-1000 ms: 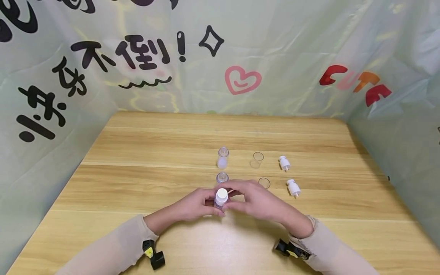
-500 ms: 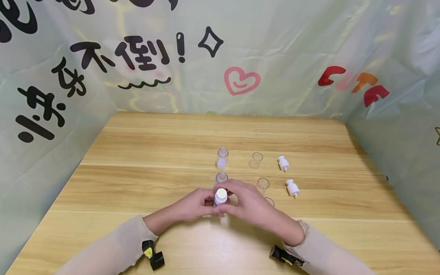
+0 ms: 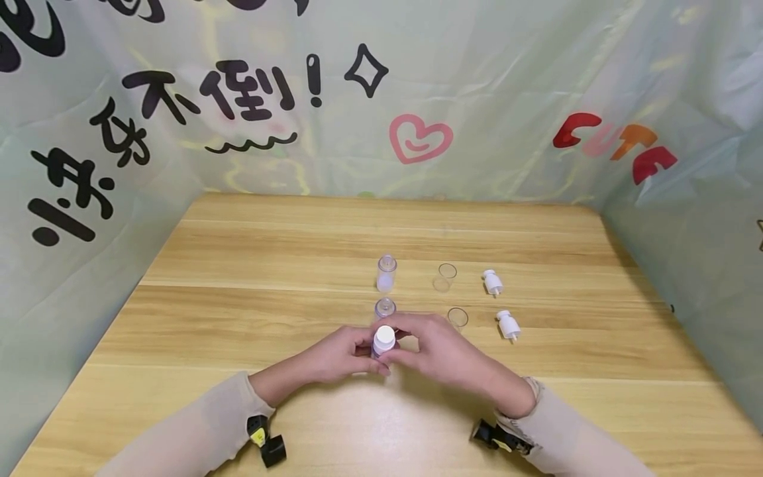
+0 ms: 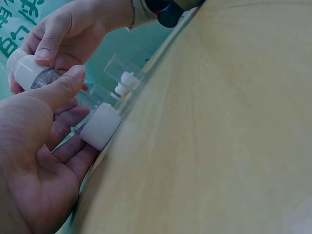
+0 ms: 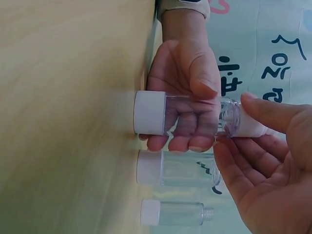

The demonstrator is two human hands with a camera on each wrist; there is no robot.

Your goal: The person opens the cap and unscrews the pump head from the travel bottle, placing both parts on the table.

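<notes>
In front of me a clear bottle (image 5: 192,114) with a white base stands upright between my hands. My left hand (image 3: 334,354) holds its clear body, thumb on one side and fingers on the other. On top of it is a white pump head (image 5: 251,122), which the thumb and fingers of my right hand (image 3: 441,348) pinch. The left wrist view shows the same white pump head (image 4: 29,73) under the right fingers, with the bottle's white base (image 4: 101,126) at the tabletop. Behind the held bottle stands a second bottle (image 3: 385,308), partly hidden by the right fingers.
Farther back is another clear bottle (image 3: 386,275). To the right stand two clear covers, a far cover (image 3: 442,283) and a near cover (image 3: 457,318). Beyond them lie two white pump heads, a far one (image 3: 493,283) and a near one (image 3: 508,326). A printed cloth (image 3: 477,79) encloses the wooden table (image 3: 250,252).
My right hand shifts slightly left and back right around the pump head, its fingers changing position. A third cover rim, visible half a second ago, is hidden now. The left hand stays put.
</notes>
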